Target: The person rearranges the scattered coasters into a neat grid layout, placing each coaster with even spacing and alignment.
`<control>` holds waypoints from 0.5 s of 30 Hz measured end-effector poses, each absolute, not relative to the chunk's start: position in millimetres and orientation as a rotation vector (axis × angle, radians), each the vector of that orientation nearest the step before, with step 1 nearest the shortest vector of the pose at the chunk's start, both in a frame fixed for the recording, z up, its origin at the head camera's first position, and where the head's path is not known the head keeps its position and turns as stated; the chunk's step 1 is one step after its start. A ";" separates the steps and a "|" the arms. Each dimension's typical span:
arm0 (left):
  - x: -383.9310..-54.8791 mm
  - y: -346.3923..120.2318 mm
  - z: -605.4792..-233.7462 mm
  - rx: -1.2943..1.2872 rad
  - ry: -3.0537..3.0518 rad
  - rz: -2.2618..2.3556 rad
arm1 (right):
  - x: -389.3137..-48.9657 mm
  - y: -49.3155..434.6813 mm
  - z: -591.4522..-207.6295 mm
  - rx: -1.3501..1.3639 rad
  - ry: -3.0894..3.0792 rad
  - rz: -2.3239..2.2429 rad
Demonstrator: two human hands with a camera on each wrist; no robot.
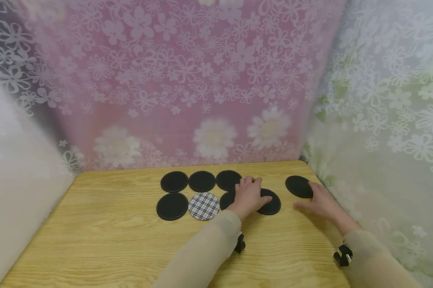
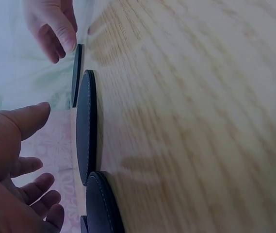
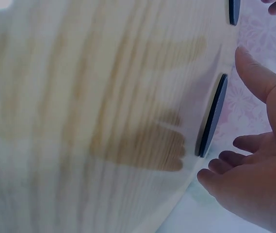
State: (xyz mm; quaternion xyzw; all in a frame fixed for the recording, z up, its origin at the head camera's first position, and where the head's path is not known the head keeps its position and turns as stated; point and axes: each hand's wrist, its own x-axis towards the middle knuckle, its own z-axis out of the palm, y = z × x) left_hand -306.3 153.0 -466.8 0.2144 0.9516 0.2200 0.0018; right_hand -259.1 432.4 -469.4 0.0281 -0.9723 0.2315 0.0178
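Observation:
My left hand (image 1: 247, 197) hovers over the right end of a layout of round coasters, fingers loosely spread and holding nothing. Beneath it, a black coaster (image 1: 272, 204) is partly covered, and another black coaster (image 1: 226, 199) shows only at its left side. In the left wrist view, a gap separates the hand (image 2: 7, 150) from the stitched black coaster (image 2: 85, 126). Off to the right, a lone black coaster (image 1: 297, 186) lies flat, with my right hand (image 1: 323, 205) just above its right edge. The right wrist view shows that hand's thumb and fingers apart, with nothing held.
One white coaster with a dark plaid pattern (image 1: 203, 206) sits among the black ones in the front row. Three black coasters, one of them in the middle (image 1: 202, 181), form the back row. Flowered curtains (image 1: 216, 100) stand behind and beside the wooden table (image 1: 112, 240).

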 end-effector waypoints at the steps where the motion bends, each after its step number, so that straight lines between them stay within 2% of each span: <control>1: -307.7 154.4 -468.0 0.676 2.985 0.687 | -260.6 434.7 -470.2 0.085 -3.019 0.714; 10: -314.2 166.7 -469.6 0.665 2.998 0.638 | -277.8 455.1 -472.4 0.184 -3.008 0.701; 15: -315.2 174.0 -469.7 0.670 2.995 0.602 | -286.8 461.5 -466.9 0.129 -3.118 0.705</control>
